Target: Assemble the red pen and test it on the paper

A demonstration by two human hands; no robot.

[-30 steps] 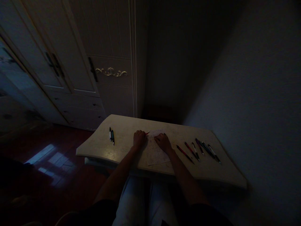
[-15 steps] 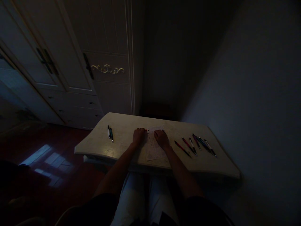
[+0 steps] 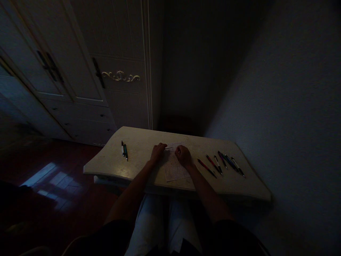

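Observation:
My left hand (image 3: 159, 152) rests at the left edge of a printed or written paper sheet (image 3: 174, 170). Its fingers are pinched on a thin dark pen-like stick (image 3: 169, 148), which points right across the top of the sheet. Over the sheet's upper right part is my right hand (image 3: 183, 155), fingers curled together. What it holds, if anything, is too dark to make out. The sheet lies flat on a pale table (image 3: 141, 145), partly covered by both hands.
Two pens (image 3: 124, 151) lie side by side at the table's left. To the right lie a red and black pen (image 3: 207, 168) and several more pens in a loose row. A wardrobe (image 3: 122, 103) stands behind on the left, a wall (image 3: 287, 117) on the right.
The thin stick at my left fingertips now shows more plainly, and those fingers have stretched slightly. My right hand has turned a little, its fingers lifting; the dark tip beside it no longer shows.

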